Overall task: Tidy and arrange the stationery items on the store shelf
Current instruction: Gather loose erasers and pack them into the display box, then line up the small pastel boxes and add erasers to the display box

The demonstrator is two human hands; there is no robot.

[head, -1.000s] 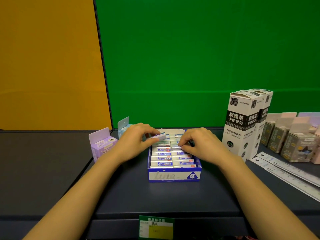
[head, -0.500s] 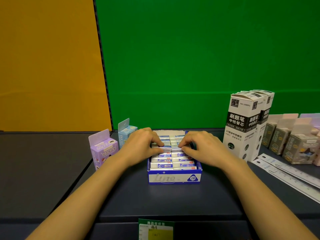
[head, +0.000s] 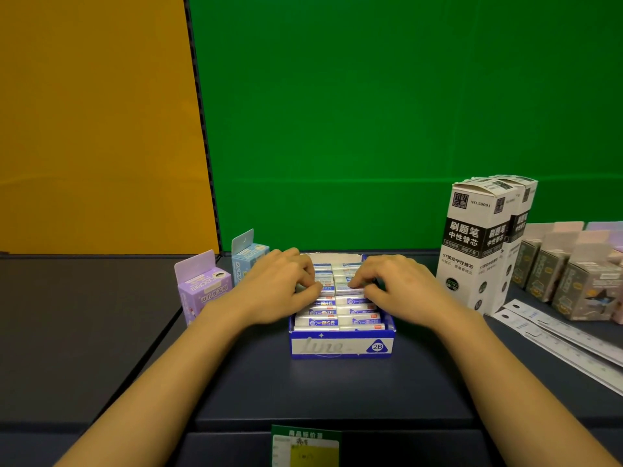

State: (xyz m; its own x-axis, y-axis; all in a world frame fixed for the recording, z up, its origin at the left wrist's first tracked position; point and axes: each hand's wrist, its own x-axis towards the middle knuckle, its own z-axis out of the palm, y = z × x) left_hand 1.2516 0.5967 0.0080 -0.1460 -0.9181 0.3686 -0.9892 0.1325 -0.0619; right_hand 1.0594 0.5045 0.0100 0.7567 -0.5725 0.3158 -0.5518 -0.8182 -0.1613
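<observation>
The left hand (head: 276, 291) curls its fingers and thumb around one of the white plastic-wrapped erasers (head: 337, 318) in the left row. The right hand (head: 401, 291) pinches one in the right row the same way. The erasers lie in two rows inside an open blue-and-white cardboard box (head: 340, 347) at the middle of the dark shelf (head: 337, 389). From the box, a lilac hang-tab carton (head: 204, 291) stands at 9 o'clock and a pale blue one (head: 247, 257) at 10. Tall white-and-black refill boxes (head: 472, 251) stand at 2, clear plastic rulers (head: 556, 335) lie at 3, and a green-and-yellow price label (head: 305, 446) sits at 6.
</observation>
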